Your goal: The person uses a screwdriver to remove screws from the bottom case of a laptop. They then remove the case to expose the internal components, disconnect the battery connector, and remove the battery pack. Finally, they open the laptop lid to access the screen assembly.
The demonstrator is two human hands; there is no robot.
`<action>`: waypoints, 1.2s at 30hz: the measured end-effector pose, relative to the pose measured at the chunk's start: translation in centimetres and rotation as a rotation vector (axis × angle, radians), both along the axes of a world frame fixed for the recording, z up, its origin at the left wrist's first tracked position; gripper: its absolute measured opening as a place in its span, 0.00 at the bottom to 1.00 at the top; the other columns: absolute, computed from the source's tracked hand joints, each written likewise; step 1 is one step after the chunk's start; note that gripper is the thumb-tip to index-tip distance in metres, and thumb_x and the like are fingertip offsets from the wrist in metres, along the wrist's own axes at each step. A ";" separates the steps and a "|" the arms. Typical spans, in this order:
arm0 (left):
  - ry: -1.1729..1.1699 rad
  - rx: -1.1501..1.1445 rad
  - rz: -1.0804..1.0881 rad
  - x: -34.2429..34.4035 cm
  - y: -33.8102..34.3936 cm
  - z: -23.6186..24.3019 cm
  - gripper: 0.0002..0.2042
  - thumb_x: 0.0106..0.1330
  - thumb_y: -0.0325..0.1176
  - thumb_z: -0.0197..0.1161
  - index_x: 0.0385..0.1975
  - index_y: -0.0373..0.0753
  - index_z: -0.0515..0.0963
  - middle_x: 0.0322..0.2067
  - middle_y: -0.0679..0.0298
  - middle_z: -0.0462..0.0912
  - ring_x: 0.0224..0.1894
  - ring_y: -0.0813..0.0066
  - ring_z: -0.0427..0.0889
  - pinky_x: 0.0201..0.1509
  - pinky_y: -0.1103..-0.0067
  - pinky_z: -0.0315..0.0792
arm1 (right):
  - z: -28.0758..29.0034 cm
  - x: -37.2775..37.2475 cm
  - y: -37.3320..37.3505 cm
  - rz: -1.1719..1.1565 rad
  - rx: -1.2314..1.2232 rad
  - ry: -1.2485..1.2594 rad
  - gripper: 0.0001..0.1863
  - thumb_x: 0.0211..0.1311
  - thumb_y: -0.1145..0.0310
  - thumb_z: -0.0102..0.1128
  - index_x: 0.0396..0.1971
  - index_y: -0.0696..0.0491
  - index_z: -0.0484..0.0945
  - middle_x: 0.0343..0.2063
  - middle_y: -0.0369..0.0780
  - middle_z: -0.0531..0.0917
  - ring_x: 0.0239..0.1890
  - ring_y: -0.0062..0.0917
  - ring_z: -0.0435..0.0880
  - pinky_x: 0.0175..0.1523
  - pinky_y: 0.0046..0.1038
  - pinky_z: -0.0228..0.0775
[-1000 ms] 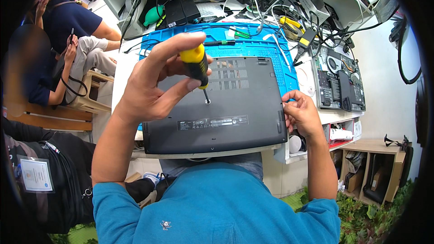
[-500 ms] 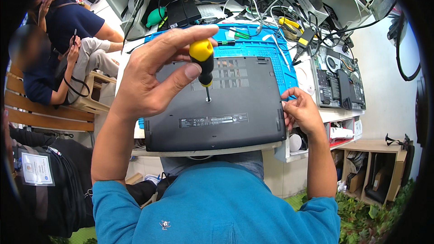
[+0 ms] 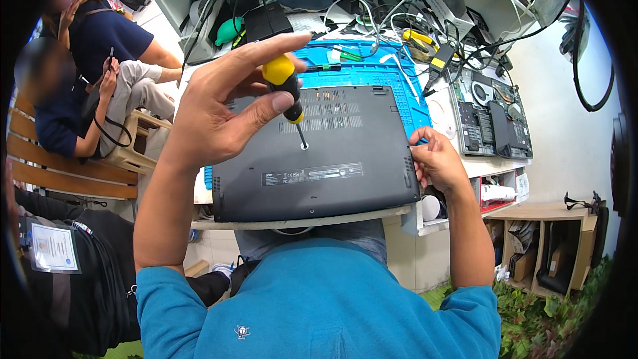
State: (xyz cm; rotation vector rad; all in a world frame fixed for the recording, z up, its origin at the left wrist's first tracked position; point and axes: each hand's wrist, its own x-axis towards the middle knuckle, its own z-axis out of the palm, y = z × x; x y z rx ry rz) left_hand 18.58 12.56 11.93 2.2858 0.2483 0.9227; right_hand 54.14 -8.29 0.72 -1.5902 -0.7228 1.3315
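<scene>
A black laptop (image 3: 312, 193) lies upside down in front of me, its vents and label facing up. My left hand (image 3: 226, 103) grips a yellow and black screwdriver (image 3: 287, 90) between thumb and fingers, the forefinger stretched out past the handle. The screwdriver leans, its top toward the left, and its tip meets a pale round spot around a screw hole near the middle of the bottom cover. At the laptop's right edge, my right hand (image 3: 436, 159) holds the side of the casing with thumb and bent fingers.
Under the laptop's far part spreads a blue work mat (image 3: 412, 103). An opened laptop base (image 3: 492, 116) lies to the right. Behind are tangled cables, a power adapter (image 3: 440, 60), yellow-handled pliers (image 3: 420, 38) and a green blower (image 3: 228, 30). People sit at the left.
The screwdriver's handle has tilted to the left, with its tip still at the same spot. My left hand has shifted slightly left; my right hand stays at the laptop's edge.
</scene>
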 end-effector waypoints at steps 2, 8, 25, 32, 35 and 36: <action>-0.011 -0.014 0.001 -0.1 -0.3 -0.1 0.32 0.72 0.28 0.77 0.76 0.37 0.75 0.58 0.53 0.87 0.58 0.65 0.91 0.66 0.67 0.87 | -0.2 0.1 0.0 -0.001 0.003 0.014 0.12 0.76 0.72 0.65 0.52 0.57 0.72 0.21 0.34 0.81 0.14 0.16 0.79 0.14 0.21 0.68; 0.054 -0.004 0.081 -1.0 -0.9 -0.7 0.39 0.69 0.26 0.80 0.80 0.38 0.69 0.57 0.55 0.88 0.57 0.67 0.92 0.64 0.69 0.88 | -0.6 0.1 0.1 -0.003 -0.017 0.017 0.12 0.80 0.70 0.65 0.53 0.56 0.72 0.21 0.35 0.82 0.14 0.17 0.80 0.14 0.22 0.69; -0.384 -0.140 0.313 -0.6 0.8 -3.0 0.40 0.72 0.25 0.79 0.81 0.35 0.64 0.46 0.64 0.85 0.48 0.78 0.91 0.57 0.78 0.88 | 0.6 -0.2 0.1 0.021 -0.054 -0.090 0.12 0.80 0.71 0.64 0.55 0.58 0.74 0.22 0.36 0.83 0.16 0.19 0.81 0.17 0.24 0.74; -0.443 -0.196 0.384 -1.5 4.2 -3.6 0.37 0.76 0.23 0.74 0.81 0.34 0.63 0.47 0.64 0.86 0.47 0.80 0.90 0.57 0.79 0.85 | 0.6 -0.9 -0.7 -0.034 -0.021 -0.036 0.11 0.81 0.70 0.64 0.55 0.57 0.76 0.21 0.35 0.82 0.16 0.17 0.80 0.19 0.23 0.74; -0.453 -0.184 0.418 -2.2 5.1 -4.0 0.36 0.77 0.23 0.72 0.82 0.34 0.62 0.46 0.64 0.86 0.47 0.81 0.89 0.57 0.80 0.85 | 0.4 -0.9 -0.6 -0.049 -0.020 -0.029 0.11 0.82 0.69 0.63 0.55 0.58 0.77 0.21 0.36 0.83 0.16 0.18 0.81 0.19 0.23 0.74; -0.470 -0.162 0.454 -2.2 5.2 -4.0 0.36 0.77 0.24 0.72 0.82 0.34 0.61 0.46 0.65 0.86 0.46 0.81 0.88 0.57 0.80 0.85 | 0.6 -1.1 -0.5 -0.046 -0.028 -0.022 0.11 0.82 0.69 0.63 0.55 0.58 0.77 0.22 0.36 0.83 0.16 0.18 0.81 0.19 0.23 0.75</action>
